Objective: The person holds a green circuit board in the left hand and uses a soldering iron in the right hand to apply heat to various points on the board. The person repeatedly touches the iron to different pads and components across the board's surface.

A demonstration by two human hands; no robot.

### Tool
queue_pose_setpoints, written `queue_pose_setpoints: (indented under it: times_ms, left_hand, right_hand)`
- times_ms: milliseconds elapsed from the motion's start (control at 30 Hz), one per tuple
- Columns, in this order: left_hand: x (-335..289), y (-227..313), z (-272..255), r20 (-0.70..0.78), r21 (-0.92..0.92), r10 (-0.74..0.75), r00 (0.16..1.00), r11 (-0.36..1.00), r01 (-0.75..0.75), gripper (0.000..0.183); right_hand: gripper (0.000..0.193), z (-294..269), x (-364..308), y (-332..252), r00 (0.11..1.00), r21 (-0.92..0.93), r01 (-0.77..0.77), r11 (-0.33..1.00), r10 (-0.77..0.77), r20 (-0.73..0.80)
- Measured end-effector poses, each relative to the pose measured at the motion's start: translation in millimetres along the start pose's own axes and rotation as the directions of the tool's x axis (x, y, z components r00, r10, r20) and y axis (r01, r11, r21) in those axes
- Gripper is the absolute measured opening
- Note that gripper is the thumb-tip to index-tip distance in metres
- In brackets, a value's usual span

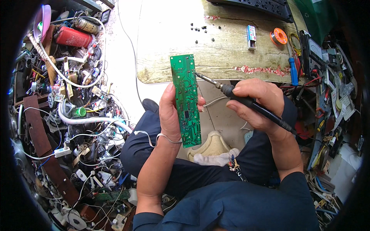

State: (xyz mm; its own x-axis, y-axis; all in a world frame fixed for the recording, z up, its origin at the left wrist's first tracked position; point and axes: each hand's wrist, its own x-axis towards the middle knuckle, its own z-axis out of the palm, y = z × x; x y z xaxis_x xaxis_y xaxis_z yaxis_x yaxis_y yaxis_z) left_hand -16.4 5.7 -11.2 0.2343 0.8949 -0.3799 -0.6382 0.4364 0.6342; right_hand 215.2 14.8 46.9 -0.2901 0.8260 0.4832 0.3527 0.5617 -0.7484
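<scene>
My left hand point(170, 109) is closed around a long green circuit board point(186, 100), its thumb on the near left edge and fingertips showing at the right edge. The board is held upright lengthwise, its solder side toward me, and a thin white cable hangs from its lower left. In my right hand point(262, 102) is a black-handled soldering iron point(250, 103), gripped like a pen. Its metal tip points left and reaches the board's upper right edge; whether it touches cannot be made out.
A wooden table point(162, 57) lies ahead, bearing small black parts point(198, 29), a small box point(251, 37), an orange solder spool point(279, 36) and a blue screwdriver point(293, 71). Cables and parts crowd the left, with a red cylinder point(74, 37). A black panel point(258, 7) sits at the far edge.
</scene>
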Motion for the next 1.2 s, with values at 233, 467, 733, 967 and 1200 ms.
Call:
queue_pose_setpoints:
  times_ms: [233, 467, 733, 967, 1200]
  left_hand:
    - [1, 0, 0, -0.022, 0.041, 0.015, 1.0, 0.999, -0.014, 0.05]
    - [-2, 2, 6, -0.116, 0.209, 0.081, 0.99, 0.976, -0.056, 0.044]
    - [-3, -8, 8, -0.036, 0.598, 0.434, 0.9, 0.731, -0.329, 0.024]
    - [1, -4, 0, 0.245, 0.731, 0.734, 0.633, 0.289, -0.619, 0.021]
    - [0, 4, 4, -0.176, 0.224, 0.18, 0.968, 0.965, -0.138, 0.037]
  right_hand:
    - [0.03, -1, 0, 0, 1.0, 0.001, -0.011, 1.0, 0.011, 0.0]
    - [0.03, -1, 0, 1, 0.999, -0.002, -0.045, 0.999, 0.046, 0.022]
    - [0.028, 0, -4, 5, 0.999, 0.019, -0.033, 0.999, 0.033, 0.008]
    - [0.026, -17, -18, 3, 0.982, 0.026, -0.164, 0.986, 0.166, -0.09]
    - [0.029, -14, -13, 5, 0.993, 0.017, -0.087, 0.996, 0.088, -0.081]
